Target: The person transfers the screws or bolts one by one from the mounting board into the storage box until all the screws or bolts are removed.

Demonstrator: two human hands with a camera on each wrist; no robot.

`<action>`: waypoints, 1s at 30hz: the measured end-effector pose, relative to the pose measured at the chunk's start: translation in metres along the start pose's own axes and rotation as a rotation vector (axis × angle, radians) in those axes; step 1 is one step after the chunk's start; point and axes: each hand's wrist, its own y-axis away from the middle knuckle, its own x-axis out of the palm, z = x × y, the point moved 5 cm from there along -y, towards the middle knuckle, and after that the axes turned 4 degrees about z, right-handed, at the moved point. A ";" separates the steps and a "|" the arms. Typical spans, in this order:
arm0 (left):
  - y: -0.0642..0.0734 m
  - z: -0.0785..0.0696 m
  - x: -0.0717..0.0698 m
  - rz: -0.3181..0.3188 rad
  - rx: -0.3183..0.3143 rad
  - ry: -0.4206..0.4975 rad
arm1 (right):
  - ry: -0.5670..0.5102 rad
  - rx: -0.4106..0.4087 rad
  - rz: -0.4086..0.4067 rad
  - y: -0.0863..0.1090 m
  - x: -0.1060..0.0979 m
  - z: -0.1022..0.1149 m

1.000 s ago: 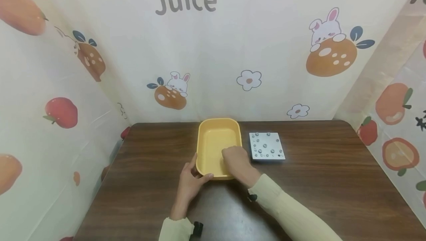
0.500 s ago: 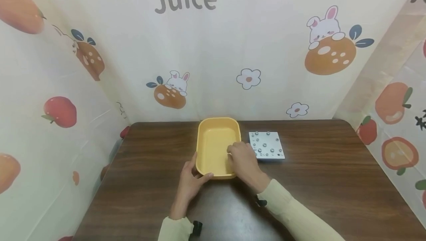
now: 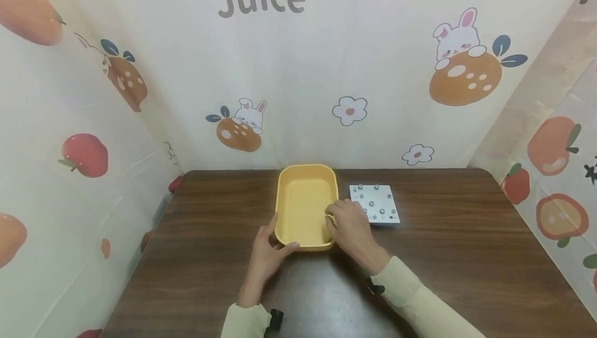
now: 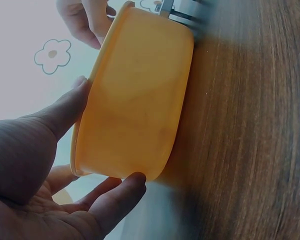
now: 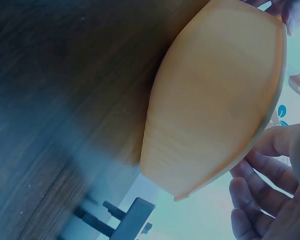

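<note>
A deep yellow tray (image 3: pixel 304 208) with rounded corners sits at the back middle of the table. My left hand (image 3: pixel 269 251) holds its near left corner, the thumb along the near rim and the fingers against the left side. My right hand (image 3: pixel 351 226) is at the tray's right rim with its fingers curled, the fingertips over the inside edge. In the right wrist view its thumb and fingers (image 5: pixel 262 187) come close to the rim. Whether something small is pinched there, I cannot tell.
Right of the tray stands a pale square plate (image 3: pixel 380 200) studded with several bolts. In the right wrist view, threaded ends (image 5: pixel 97 222) stick out from under it. A fruit-printed curtain (image 3: pixel 298 68) hangs behind the dark wooden table (image 3: pixel 210 265).
My right hand has drawn back from inside the tray toward its right rim, now overlapping the plate's near left corner. The left hand and the tray have stayed in place.
</note>
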 end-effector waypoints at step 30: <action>-0.001 0.000 0.001 -0.014 -0.002 -0.014 | -0.028 -0.040 -0.168 0.018 -0.018 -0.030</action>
